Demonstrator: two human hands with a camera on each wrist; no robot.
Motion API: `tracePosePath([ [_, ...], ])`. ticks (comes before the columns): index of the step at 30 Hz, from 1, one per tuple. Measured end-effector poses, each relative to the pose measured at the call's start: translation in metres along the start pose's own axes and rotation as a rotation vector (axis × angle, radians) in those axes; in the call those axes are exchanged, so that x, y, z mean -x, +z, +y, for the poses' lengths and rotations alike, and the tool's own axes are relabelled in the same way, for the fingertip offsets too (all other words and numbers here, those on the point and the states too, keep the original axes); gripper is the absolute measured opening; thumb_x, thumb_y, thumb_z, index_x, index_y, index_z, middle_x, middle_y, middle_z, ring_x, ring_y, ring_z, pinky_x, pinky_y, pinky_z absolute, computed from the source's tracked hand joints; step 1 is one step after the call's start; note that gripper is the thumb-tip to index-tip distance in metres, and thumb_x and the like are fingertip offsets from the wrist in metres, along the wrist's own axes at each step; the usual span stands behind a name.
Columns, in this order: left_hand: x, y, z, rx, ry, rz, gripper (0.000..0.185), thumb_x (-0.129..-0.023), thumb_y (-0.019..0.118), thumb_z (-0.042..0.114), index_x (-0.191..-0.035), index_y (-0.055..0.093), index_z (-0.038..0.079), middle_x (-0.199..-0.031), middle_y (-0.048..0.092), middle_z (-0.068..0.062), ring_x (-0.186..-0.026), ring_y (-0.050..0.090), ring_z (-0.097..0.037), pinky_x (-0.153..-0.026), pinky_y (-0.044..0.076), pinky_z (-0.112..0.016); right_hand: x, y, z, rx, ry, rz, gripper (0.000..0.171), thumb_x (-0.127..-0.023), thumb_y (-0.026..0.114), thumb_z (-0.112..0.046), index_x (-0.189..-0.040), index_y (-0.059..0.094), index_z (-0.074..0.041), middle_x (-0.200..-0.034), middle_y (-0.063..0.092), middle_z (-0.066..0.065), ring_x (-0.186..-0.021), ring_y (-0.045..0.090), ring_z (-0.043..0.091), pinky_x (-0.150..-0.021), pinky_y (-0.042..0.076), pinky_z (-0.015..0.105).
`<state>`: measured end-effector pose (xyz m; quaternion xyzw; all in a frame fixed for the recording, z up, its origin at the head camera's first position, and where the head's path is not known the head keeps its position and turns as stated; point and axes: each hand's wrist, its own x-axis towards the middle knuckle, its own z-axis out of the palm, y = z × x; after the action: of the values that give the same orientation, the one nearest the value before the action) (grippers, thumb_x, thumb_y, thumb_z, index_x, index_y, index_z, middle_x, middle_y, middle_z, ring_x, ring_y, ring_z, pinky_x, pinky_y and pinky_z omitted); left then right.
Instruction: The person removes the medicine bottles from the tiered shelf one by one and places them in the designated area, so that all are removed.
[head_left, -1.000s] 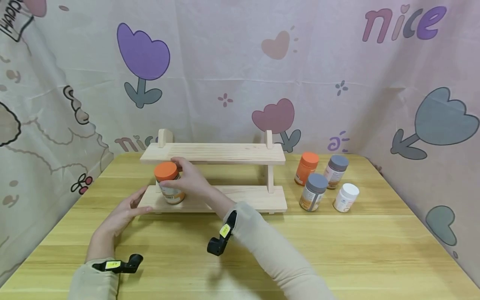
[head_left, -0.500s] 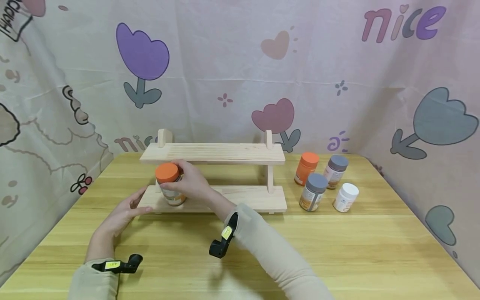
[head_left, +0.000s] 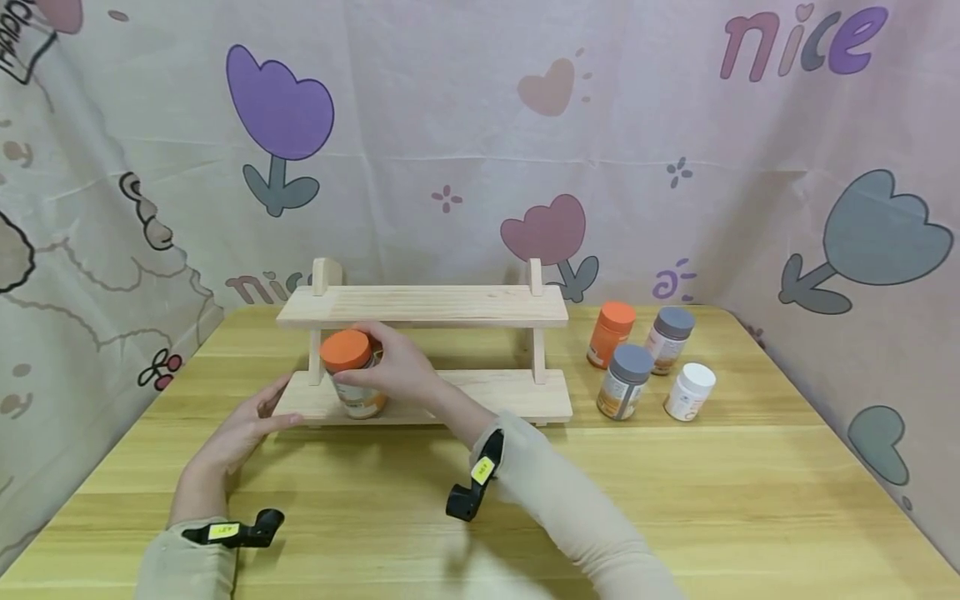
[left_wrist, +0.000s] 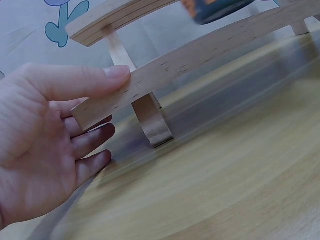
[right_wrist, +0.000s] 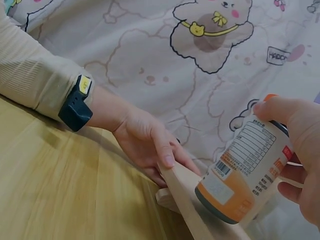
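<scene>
My right hand (head_left: pixel 401 367) grips a supplement bottle (right_wrist: pixel 243 170) with an orange cap, thumb and fingers around its upper part. In the left wrist view, a gap shows between the bottle's base and the lower board, so it hangs just above the left part of that board. A two-tier wooden display shelf (head_left: pixel 420 306) stands on the table. My left hand (left_wrist: pixel 55 115) holds the left end of its lower board, thumb on the front edge and fingers behind and below. The bottle's far side is hidden by my right fingers.
Right of the shelf, a group of bottles stands on the wooden table (head_left: pixel 675 500): an orange bottle (head_left: pixel 611 335), two grey-capped bottles (head_left: pixel 626 383) and a small white bottle (head_left: pixel 690 392). A printed cloth (head_left: pixel 450 108) hangs behind.
My right hand has moved the orange-capped bottle slightly to the right and towards me. My left hand has kept its place at the shelf's end.
</scene>
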<state>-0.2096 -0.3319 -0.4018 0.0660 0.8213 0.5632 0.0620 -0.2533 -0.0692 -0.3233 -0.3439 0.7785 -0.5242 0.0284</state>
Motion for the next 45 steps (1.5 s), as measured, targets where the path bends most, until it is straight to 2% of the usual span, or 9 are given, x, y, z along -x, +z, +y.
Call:
tracePosePath([
  [10, 0.0, -0.001, -0.001, -0.001, 0.02, -0.003, 0.085, -0.089, 0.061, 0.013, -0.147, 0.001, -0.002, -0.151, -0.007, -0.025, -0.135, -0.006, -0.045, -0.105, 0.002, -0.062, 0.022, -0.022, 0.002, 0.012, -0.01, -0.009, 0.058, -0.073, 0.08, -0.02, -0.124, 0.054, -0.012, -0.107, 0.059, -0.005, -0.091, 0.054, 0.006, -0.076, 0.047, 0.02],
  [16, 0.0, 0.0, -0.001, 0.009, 0.037, -0.009, 0.084, -0.089, 0.061, 0.013, -0.146, 0.002, -0.004, -0.151, -0.007, -0.024, -0.135, -0.008, -0.043, -0.105, 0.0, -0.061, 0.035, -0.039, -0.002, 0.016, -0.034, -0.014, 0.059, -0.073, 0.08, -0.02, -0.125, 0.054, -0.011, -0.11, 0.06, -0.002, -0.095, 0.055, 0.008, -0.085, 0.048, 0.03],
  [20, 0.0, 0.0, -0.001, -0.002, 0.039, -0.013, 0.083, -0.09, 0.06, 0.014, -0.147, 0.002, -0.003, -0.151, -0.006, -0.023, -0.136, -0.005, -0.042, -0.109, 0.003, -0.05, 0.045, -0.053, -0.006, 0.038, -0.045, -0.005, 0.059, -0.073, 0.079, -0.02, -0.125, 0.053, -0.01, -0.112, 0.059, 0.0, -0.097, 0.056, 0.01, -0.088, 0.047, 0.036],
  [23, 0.0, 0.0, 0.0, -0.004, 0.04, -0.015, 0.083, -0.09, 0.06, 0.014, -0.147, 0.002, -0.002, -0.151, -0.005, -0.023, -0.136, -0.005, -0.042, -0.11, 0.004, -0.045, 0.053, -0.064, -0.009, 0.062, -0.043, 0.006, 0.06, -0.073, 0.079, -0.02, -0.126, 0.053, -0.011, -0.113, 0.059, -0.001, -0.098, 0.056, 0.011, -0.087, 0.047, 0.034],
  [29, 0.0, 0.0, 0.0, 0.014, 0.041, -0.015, 0.084, -0.089, 0.061, 0.013, -0.146, 0.001, -0.003, -0.151, -0.007, -0.023, -0.135, -0.007, -0.042, -0.105, 0.001, -0.06, 0.069, -0.085, -0.01, 0.098, -0.018, 0.031, 0.059, -0.072, 0.08, -0.021, -0.125, 0.054, -0.014, -0.114, 0.059, -0.003, -0.101, 0.056, 0.014, -0.085, 0.047, 0.032],
  [38, 0.001, 0.0, -0.002, 0.02, 0.041, -0.015, 0.084, -0.089, 0.061, 0.013, -0.146, 0.002, -0.004, -0.151, -0.006, -0.023, -0.136, -0.007, -0.042, -0.105, 0.001, -0.06, 0.094, -0.119, -0.001, 0.093, 0.019, 0.099, 0.063, -0.074, 0.078, -0.017, -0.129, 0.051, -0.008, -0.117, 0.06, 0.001, -0.106, 0.056, 0.017, -0.089, 0.045, 0.042],
  [41, 0.001, 0.0, -0.003, 0.011, 0.044, -0.018, 0.083, -0.089, 0.061, 0.013, -0.147, 0.003, -0.003, -0.152, -0.005, -0.023, -0.136, -0.005, -0.041, -0.112, 0.013, -0.029, 0.102, -0.132, 0.002, 0.102, 0.016, 0.117, 0.06, -0.075, 0.077, -0.016, -0.128, 0.052, -0.008, -0.117, 0.059, 0.003, -0.106, 0.055, 0.019, -0.091, 0.044, 0.044],
  [43, 0.001, -0.001, -0.003, 0.001, 0.046, -0.022, 0.082, -0.09, 0.06, 0.014, -0.147, 0.003, -0.002, -0.152, -0.004, -0.022, -0.136, -0.003, -0.041, -0.102, 0.021, -0.009, 0.108, -0.141, 0.002, 0.114, 0.013, 0.136, 0.057, -0.075, 0.077, -0.016, -0.127, 0.052, -0.009, -0.117, 0.059, 0.004, -0.107, 0.055, 0.021, -0.092, 0.043, 0.045],
  [45, 0.001, -0.001, -0.002, -0.004, 0.046, -0.023, 0.082, -0.09, 0.06, 0.015, -0.147, 0.003, -0.001, -0.152, -0.003, -0.022, -0.136, -0.002, -0.041, -0.101, 0.022, -0.009, 0.114, -0.15, 0.001, 0.126, 0.02, 0.161, 0.057, -0.076, 0.076, -0.017, -0.126, 0.053, -0.009, -0.116, 0.06, 0.005, -0.107, 0.055, 0.022, -0.093, 0.043, 0.046],
])
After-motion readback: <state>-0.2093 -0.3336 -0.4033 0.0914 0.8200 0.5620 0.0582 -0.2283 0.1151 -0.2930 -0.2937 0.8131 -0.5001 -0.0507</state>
